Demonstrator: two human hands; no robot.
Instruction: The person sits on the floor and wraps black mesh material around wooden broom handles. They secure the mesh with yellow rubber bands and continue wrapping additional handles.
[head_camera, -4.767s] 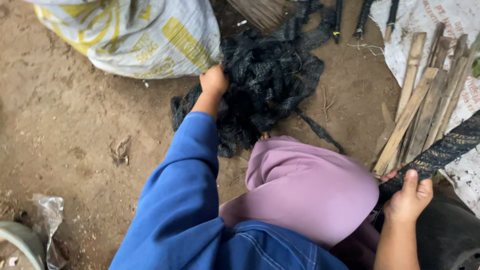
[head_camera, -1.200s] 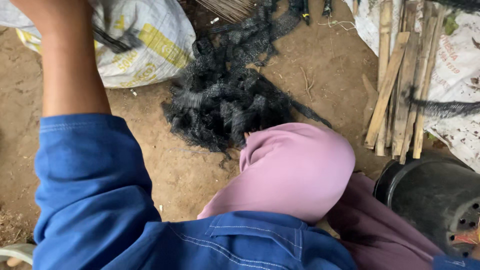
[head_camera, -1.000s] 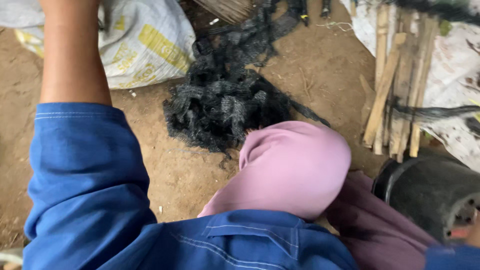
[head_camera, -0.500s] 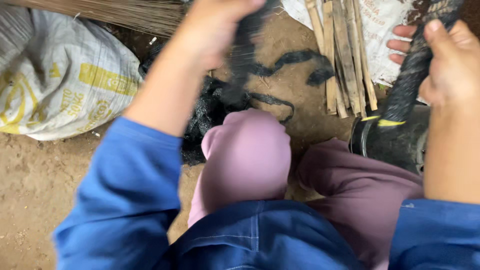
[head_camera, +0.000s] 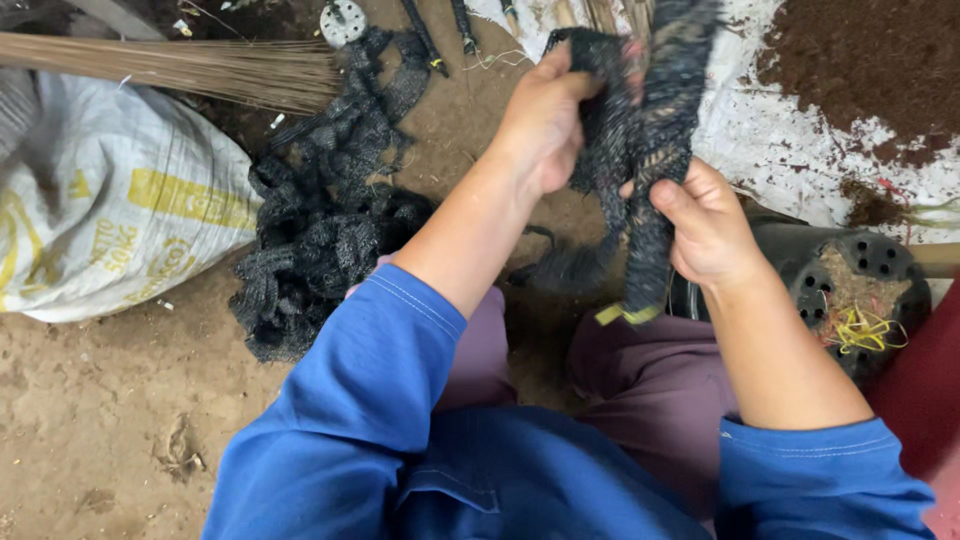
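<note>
1. A long strip of black woven mesh netting is held up in the air in front of the person, above the purple-trousered knees; its lower end carries a small yellow-green tag.
2. The left hand is closed around the upper part of the strip, with the thumb pressed on top of the bunched mesh.
3. The right hand is closed on the lower part of the same strip, just beside the left hand, the thumb lying across the mesh.
4. Both arms wear blue sleeves pushed up from the wrists.
5. On the brown earth floor, left of the knees, lies a loose pile of the same black mesh.
6. Further left lies a full white woven sack with yellow print, and above it a broom of thin brown sticks.
7. At the right, near the right forearm, lies a round black plastic pot with holes, with soil and yellow threads on it.
8. Behind it, dark brown soil is spread on a white sheet.
</note>
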